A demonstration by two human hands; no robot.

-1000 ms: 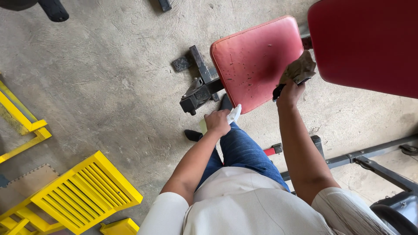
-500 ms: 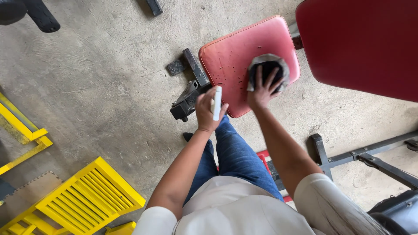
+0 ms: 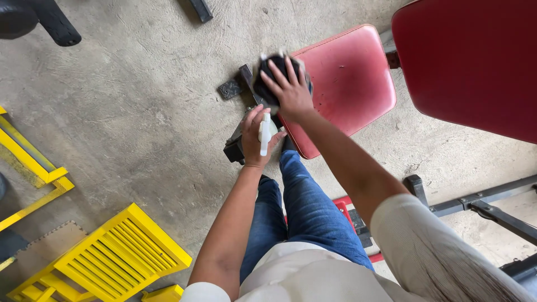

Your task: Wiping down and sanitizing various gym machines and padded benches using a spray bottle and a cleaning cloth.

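Observation:
A worn red padded bench seat (image 3: 349, 84) sits below me, with a larger red back pad (image 3: 470, 61) at the upper right. My right hand (image 3: 291, 92) presses a dark cloth (image 3: 269, 75) flat onto the seat's left corner, fingers spread over it. My left hand (image 3: 256, 137) holds a small white spray bottle (image 3: 264, 134) just in front of the seat, over the black steel frame (image 3: 238, 142). My legs in blue jeans are under both arms.
Yellow metal slatted frames (image 3: 120, 251) lie on the concrete floor at lower left, with yellow bars (image 3: 33, 162) at the left edge. Black bench legs (image 3: 481, 207) run along the right. Dark equipment parts (image 3: 39, 22) sit at the top left.
My right hand slid the cloth from the seat's right side across to its left corner. My left hand rose with the spray bottle and stayed near the seat's front edge.

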